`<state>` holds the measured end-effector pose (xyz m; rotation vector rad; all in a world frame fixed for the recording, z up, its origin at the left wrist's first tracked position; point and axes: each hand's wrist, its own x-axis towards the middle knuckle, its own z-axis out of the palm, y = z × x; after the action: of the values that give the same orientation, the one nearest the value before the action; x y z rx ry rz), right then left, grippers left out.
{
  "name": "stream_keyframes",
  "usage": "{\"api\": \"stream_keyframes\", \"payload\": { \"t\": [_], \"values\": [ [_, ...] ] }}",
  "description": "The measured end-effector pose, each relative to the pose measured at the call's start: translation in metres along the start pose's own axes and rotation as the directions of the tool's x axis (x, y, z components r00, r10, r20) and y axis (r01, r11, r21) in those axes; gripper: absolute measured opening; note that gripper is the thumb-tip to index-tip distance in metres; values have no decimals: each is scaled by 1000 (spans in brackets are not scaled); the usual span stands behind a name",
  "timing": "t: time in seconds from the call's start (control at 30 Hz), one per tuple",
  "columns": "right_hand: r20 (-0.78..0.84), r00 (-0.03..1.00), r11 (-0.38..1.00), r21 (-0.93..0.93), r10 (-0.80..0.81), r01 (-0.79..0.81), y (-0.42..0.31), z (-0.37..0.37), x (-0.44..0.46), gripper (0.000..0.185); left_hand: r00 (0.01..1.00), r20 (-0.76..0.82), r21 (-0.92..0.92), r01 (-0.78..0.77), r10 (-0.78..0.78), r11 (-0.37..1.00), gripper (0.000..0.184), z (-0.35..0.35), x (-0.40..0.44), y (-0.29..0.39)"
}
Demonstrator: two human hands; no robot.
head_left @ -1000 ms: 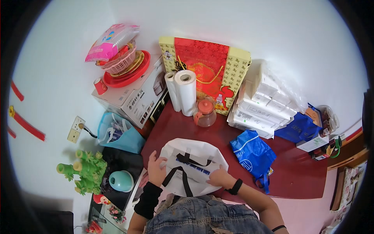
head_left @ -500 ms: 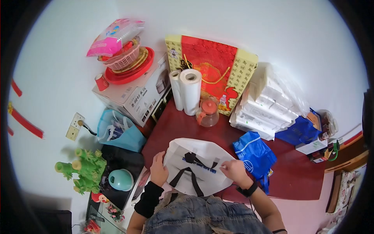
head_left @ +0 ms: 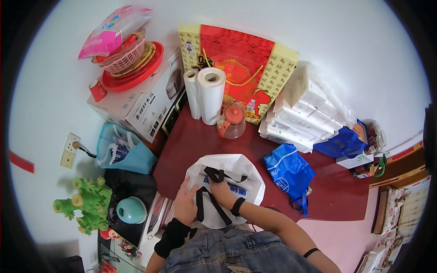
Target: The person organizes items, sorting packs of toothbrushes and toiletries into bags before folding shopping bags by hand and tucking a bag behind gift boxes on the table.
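Note:
A white bag (head_left: 248, 175) with black straps and blue lettering lies at the front edge of the dark red table. My left hand (head_left: 185, 202) rests on the bag's left side, its fingers stretched out and pointing up. My right hand (head_left: 221, 191) reaches across the middle of the bag to the upper black strap (head_left: 214, 174); its fingertips are partly hidden at the strap, so what they grip cannot be made out. The lower black strap (head_left: 216, 207) lies between and below the hands.
A blue bag (head_left: 289, 175) lies right of the white bag. Behind stand a lidded glass jug (head_left: 234, 120), white rolls (head_left: 211, 95), a red gift bag (head_left: 236, 59) and stacked white packs (head_left: 302, 118). A light blue bag (head_left: 132, 159) stands left.
My right hand has moved left from the bag's right edge to the upper strap. My left hand has stayed at the left side. The camera view has shifted.

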<state>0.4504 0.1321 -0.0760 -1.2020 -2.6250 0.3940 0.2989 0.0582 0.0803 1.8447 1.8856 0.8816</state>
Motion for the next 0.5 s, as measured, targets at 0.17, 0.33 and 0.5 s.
{"api": "stream_keyframes", "payload": {
  "t": [0.17, 0.33, 0.5],
  "values": [
    [-211, 976, 977, -212, -59, 13, -4, -19, 16, 41, 996, 87, 33, -20, 17, 999, 53, -1, -3, 0],
    [-112, 978, 956, -217, 175, -196, -2, 10, 11, 53, 991, 125, -10, -49, 49, 999, 52, -3, 0, -2],
    [248, 931, 959, 30, 267, -283, 11, -11, 10, 63, 986, 152, 38, -77, 70, 996, 59, 7, -1, -6]
  ]
}}
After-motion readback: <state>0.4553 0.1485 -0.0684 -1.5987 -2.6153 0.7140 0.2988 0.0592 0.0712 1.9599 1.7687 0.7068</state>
